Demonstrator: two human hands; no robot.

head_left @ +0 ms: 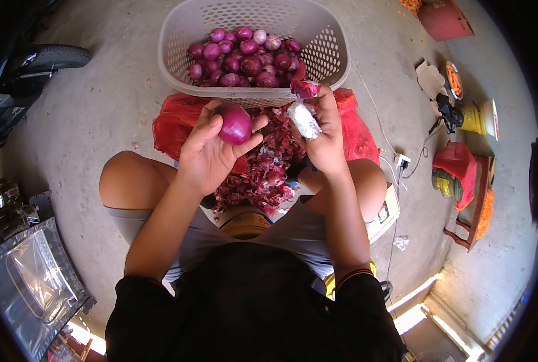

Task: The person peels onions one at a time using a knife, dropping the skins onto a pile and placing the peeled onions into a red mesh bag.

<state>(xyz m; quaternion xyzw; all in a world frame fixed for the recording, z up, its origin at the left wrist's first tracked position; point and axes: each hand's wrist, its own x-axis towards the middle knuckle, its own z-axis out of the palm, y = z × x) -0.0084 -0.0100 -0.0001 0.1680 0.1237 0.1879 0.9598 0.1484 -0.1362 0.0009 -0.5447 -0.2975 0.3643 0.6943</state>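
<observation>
My left hand (211,148) holds a glossy purple onion (235,125) between thumb and fingers, in front of the basket's near rim. In my right hand (327,136) is a small knife-like tool (304,121) with a white, wrapped handle; its blade is mostly hidden. A strip of red onion skin (305,89) is at the tool's far end, by my fingertips. Between my knees lies a heap of loose onion skins (260,175), partly on red mesh bags (175,123). Beyond my hands, a grey plastic basket (175,66) contains many purple onions (251,65).
A motorbike wheel (57,58) stands at the left. Along the right wall are a yellow bucket (472,117), a red bag (456,158) and a wooden stand (479,202). A cable with a white plug socket (402,161) runs across the concrete floor near my right knee.
</observation>
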